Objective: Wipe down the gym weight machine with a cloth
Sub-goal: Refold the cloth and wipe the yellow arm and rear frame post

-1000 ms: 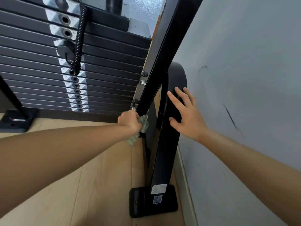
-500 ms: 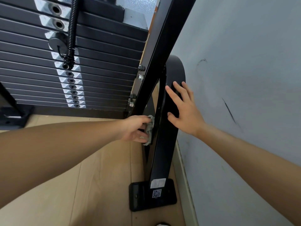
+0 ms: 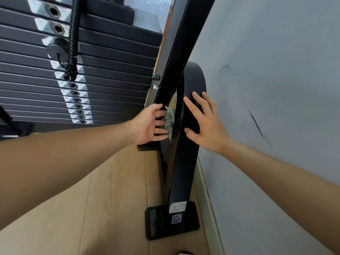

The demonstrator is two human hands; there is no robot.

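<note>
My left hand (image 3: 149, 124) reaches in with its fingers straight and a little apart. Their tips press a crumpled grey-green cloth (image 3: 169, 120) against the inner edge of the black curved upright (image 3: 181, 172) of the weight machine. I can't tell whether my thumb, lying along the top, pinches the cloth.

Just beyond the cloth, across the upright, my right hand (image 3: 206, 126) lies flat on the outer face, fingers spread, gripping nothing.

Above my left fingertips a black slanted beam (image 3: 180, 43) crosses the upright, with two bolts (image 3: 155, 81) on its side. Below both hands the upright runs down to a foot plate (image 3: 156, 223) with a QR sticker (image 3: 176, 219) on the wooden floor (image 3: 110, 199).

Past my left knuckles stands the weight stack (image 3: 110, 70), with a coiled cord (image 3: 73, 34) hanging by its selector pin (image 3: 57, 50). Beside my right hand is the scuffed grey wall (image 3: 276, 70).
</note>
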